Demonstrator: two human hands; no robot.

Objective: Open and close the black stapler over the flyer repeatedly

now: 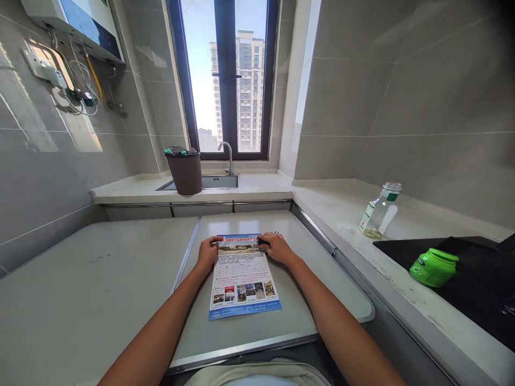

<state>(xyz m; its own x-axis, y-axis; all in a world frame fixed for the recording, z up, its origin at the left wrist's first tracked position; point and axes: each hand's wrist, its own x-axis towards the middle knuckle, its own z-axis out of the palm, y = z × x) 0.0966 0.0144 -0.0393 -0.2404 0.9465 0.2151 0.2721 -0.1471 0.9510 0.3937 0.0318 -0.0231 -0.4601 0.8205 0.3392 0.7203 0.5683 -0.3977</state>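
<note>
A printed flyer (244, 272) with blue bands at top and bottom and a row of small photos lies on the pale tabletop (322, 300). My left hand (208, 253) is closed at its upper left edge, thumb and fingertips on the paper. At the upper right corner, my right hand (277, 248) has its fingers curled around a small dark object, mostly hidden. Thin tips poke out above the knuckles; the object's kind is unclear.
Behind the table, a brown bin (185, 174) stands by the sink (219, 182) and faucet (229, 158). On the right counter are a clear glass bottle (378, 214), a green jar (433, 267) and a black cooktop (478, 289). A water heater (80, 24) hangs upper left.
</note>
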